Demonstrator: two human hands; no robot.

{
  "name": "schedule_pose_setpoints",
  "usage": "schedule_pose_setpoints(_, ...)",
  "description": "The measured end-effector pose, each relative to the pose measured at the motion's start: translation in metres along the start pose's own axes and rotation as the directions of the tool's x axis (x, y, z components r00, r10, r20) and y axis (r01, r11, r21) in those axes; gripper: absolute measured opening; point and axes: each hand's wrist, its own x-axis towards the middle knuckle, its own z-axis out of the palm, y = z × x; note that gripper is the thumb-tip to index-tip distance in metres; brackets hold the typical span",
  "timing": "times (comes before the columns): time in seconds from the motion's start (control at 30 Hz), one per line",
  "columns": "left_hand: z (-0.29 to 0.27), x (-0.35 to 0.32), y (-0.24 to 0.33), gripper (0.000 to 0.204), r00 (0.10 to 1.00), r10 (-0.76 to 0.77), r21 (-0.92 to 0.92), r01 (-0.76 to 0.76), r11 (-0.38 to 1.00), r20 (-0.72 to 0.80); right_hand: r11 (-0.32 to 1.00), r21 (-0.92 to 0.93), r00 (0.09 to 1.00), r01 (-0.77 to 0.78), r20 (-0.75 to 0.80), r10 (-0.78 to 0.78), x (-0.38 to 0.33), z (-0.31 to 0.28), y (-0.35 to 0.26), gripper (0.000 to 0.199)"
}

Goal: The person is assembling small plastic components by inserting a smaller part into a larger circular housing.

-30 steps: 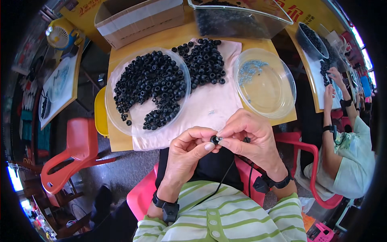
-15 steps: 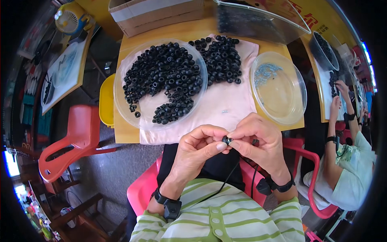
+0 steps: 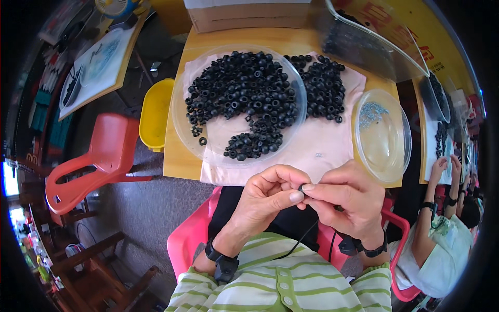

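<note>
Above my lap, just off the table's near edge, my left hand (image 3: 262, 202) and my right hand (image 3: 354, 200) meet fingertip to fingertip. Between them is a small round black part (image 3: 302, 187), pinched by both and mostly covered by the fingers. Past my hands lies a pink cloth (image 3: 299, 156) with a few tiny silvery pieces (image 3: 319, 155) on it. A wide clear round tray (image 3: 179, 140) on the left holds a heap of black ring-shaped parts (image 3: 244, 83). More black parts (image 3: 323, 86) lie on the cloth beside it.
A clear oval tub (image 3: 385, 165) with tiny silvery-blue pieces (image 3: 372, 112) stands at the right. Behind are a cardboard box (image 3: 249, 18) and a clear bin (image 3: 374, 52). A yellow basin (image 3: 153, 117) and red chair (image 3: 106, 148) stand left. Another person (image 3: 436, 244) works at right.
The view has swung, so the table and trays appear farther right. My right fingers have closed farther over the black part, whose open end showed before.
</note>
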Motion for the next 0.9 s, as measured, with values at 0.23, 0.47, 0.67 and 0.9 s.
schedule_pose_setpoints(0.23, 0.002, -0.009, 0.012, 0.019, 0.962, 0.046, -0.14, -0.008, 0.99, 0.27, 0.991, -0.135, 0.998, -0.003, 0.056, 0.011, 0.062, 0.029, 0.029, 0.011)
schedule_pose_setpoints(0.47, 0.003, -0.008, 0.014, 0.021, 0.912, 0.105, -0.084, -0.078, 0.993, 0.396, 0.899, -0.368, 0.937, 0.238, 0.332, -0.111, 0.091, 0.069, 0.057, 0.007)
schedule_pose_setpoints(0.67, 0.0, -0.01, 0.015, 0.022, 0.937, 0.092, -0.065, -0.075, 0.995, 0.336, 0.807, -0.445, 0.876, 0.389, 0.449, -0.174, 0.094, 0.084, 0.059, 0.008)
schedule_pose_setpoints(0.9, -0.003, -0.012, 0.02, 0.024, 0.93, 0.017, -0.059, 0.006, 0.998, 0.366, 0.792, -0.461, 0.861, 0.4, 0.485, -0.152, 0.094, 0.097, 0.06, 0.01)
